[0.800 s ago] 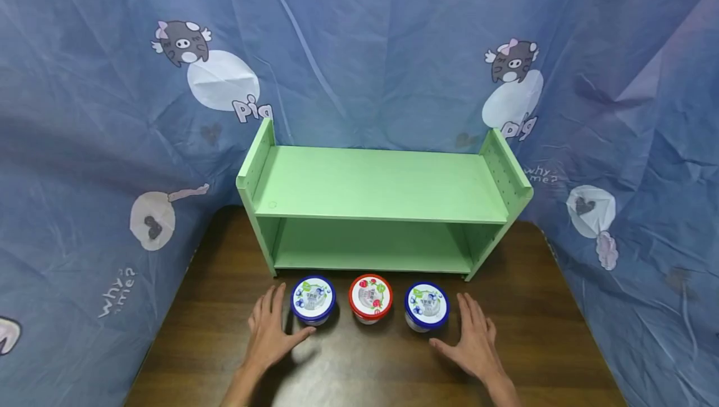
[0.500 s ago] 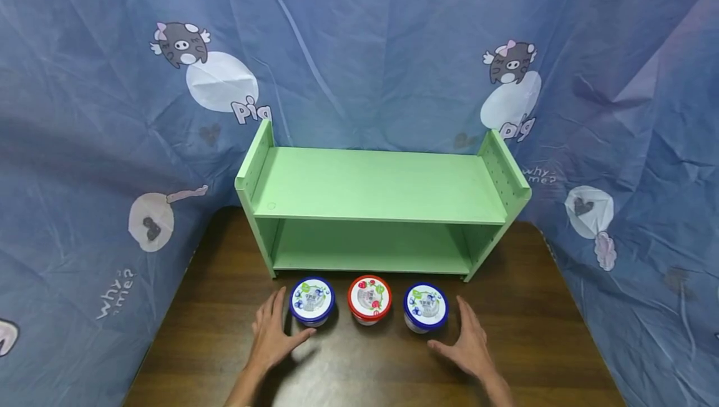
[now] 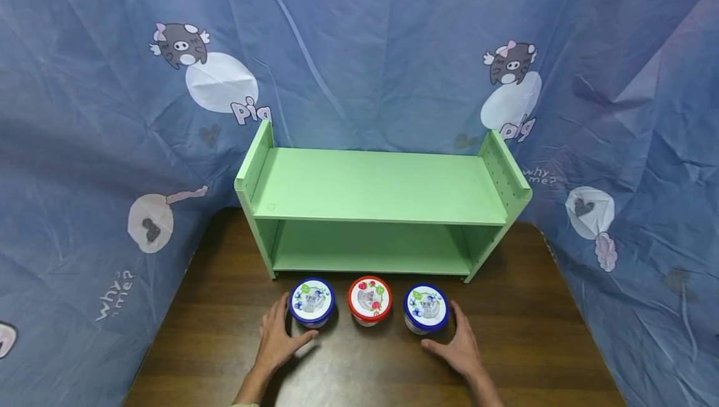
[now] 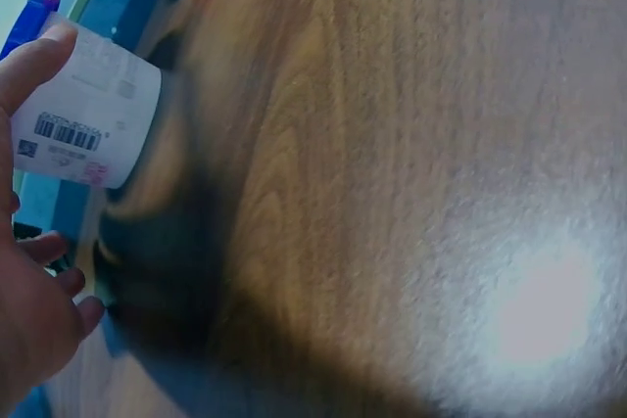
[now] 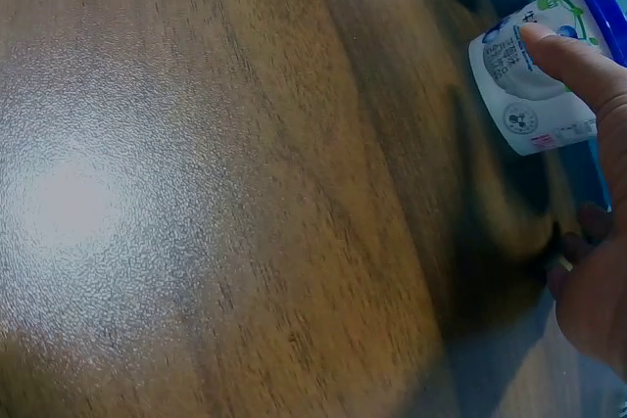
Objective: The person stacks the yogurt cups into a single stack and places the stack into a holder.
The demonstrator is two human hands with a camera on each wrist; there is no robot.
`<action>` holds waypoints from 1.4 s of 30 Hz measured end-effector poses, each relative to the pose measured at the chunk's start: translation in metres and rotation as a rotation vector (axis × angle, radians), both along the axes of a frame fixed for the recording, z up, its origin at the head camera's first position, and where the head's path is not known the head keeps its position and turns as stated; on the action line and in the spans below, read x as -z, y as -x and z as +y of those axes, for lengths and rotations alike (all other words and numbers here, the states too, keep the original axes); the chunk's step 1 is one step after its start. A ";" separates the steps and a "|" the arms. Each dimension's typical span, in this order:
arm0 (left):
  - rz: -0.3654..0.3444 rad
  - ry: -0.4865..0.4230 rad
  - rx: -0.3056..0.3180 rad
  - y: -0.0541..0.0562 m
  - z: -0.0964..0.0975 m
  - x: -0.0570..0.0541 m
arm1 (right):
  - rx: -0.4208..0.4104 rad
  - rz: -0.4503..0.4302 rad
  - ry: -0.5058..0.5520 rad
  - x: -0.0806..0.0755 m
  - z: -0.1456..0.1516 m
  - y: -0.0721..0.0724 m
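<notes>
Two cups with blue-rimmed, blueberry-printed lids stand on the table either side of a red-lidded cup. Around the left blue-lidded cup my left hand is spread, fingers along its left side and thumb at its front. In the left wrist view the thumb overlaps that cup's barcoded side; contact is unclear. My right hand curves about the right blue-lidded cup in the same way, fingers at its right. The right wrist view has the thumb before the cup's printed wall.
Just behind the cups stands a light green two-tier shelf with raised side panels. It rests on a brown wooden table. A blue curtain with pig prints hangs behind and at both sides.
Both hands have moved inward, closer to the two blue-lidded cups. The right hand has shifted left, the left hand slightly right. The cups stay in place.
</notes>
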State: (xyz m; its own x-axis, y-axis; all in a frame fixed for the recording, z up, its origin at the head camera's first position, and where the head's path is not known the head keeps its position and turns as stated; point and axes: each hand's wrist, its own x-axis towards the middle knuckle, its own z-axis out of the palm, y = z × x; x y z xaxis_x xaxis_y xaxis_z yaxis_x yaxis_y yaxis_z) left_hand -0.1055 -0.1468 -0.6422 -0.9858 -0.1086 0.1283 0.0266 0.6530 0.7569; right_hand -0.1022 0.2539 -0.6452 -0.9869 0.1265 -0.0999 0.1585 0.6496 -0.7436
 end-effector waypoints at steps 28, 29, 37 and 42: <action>-0.042 -0.151 -0.073 0.009 0.012 0.024 | 0.068 0.062 0.077 0.008 -0.021 0.004; -0.038 -0.149 -0.080 0.008 0.012 0.024 | 0.068 0.061 0.075 0.008 -0.021 0.004; -0.048 -0.138 -0.116 0.008 0.016 0.026 | 0.089 0.085 0.065 0.011 -0.024 0.005; -0.044 -0.129 -0.124 0.009 0.017 0.027 | 0.098 0.111 0.064 0.012 -0.025 0.006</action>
State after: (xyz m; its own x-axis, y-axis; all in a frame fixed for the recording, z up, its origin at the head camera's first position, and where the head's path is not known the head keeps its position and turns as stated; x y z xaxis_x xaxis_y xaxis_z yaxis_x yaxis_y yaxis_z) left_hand -0.1145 -0.1295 -0.6691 -0.9682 -0.2424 0.0623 -0.0831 0.5463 0.8335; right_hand -0.1081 0.2289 -0.6571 -0.9756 0.2197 -0.0016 0.1333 0.5861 -0.7992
